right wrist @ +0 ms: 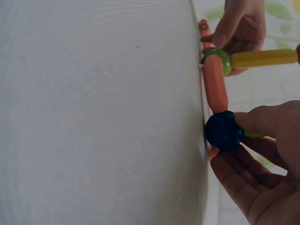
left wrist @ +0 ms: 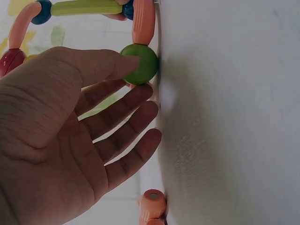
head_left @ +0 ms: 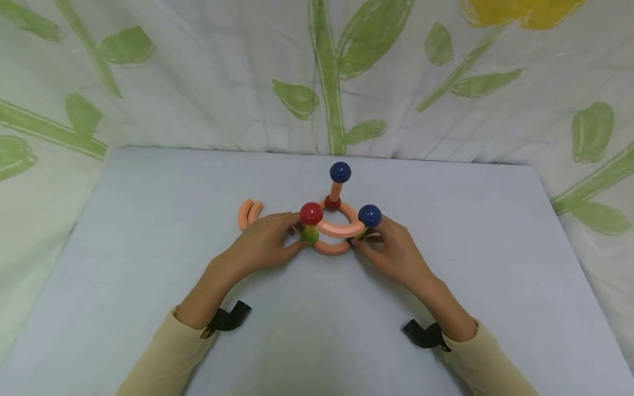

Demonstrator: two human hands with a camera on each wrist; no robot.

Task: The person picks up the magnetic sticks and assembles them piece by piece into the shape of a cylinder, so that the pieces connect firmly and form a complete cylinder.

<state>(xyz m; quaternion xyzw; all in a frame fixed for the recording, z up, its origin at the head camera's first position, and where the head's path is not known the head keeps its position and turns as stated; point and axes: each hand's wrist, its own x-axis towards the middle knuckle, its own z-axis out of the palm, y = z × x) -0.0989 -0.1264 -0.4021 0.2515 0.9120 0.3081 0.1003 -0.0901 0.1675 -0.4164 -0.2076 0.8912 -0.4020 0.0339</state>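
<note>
A ball-and-rod model stands on the table. Curved orange rods (head_left: 332, 248) join its lower balls into a ring. With thumb and fingertips my left hand (head_left: 264, 239) pinches the lower green ball (left wrist: 146, 65). Opposite, my right hand (head_left: 396, 250) pinches the lower dark blue ball (right wrist: 224, 130). A yellow rod (right wrist: 265, 58) rises from the green ball to a red ball (head_left: 311, 213). Another curved orange rod (head_left: 339, 229) links that red ball to an upper blue ball (head_left: 370, 215). At the back, an orange rod (head_left: 335, 191) stands on a red ball (head_left: 333, 203), topped by a blue ball (head_left: 340, 172).
Two spare curved orange rods (head_left: 244, 214) lie side by side just beyond my left hand. The white table (head_left: 173, 192) meets a hanging cloth (head_left: 208, 82) painted with green leaves at its back edge. Dark straps (head_left: 230, 317) sit at both wrists.
</note>
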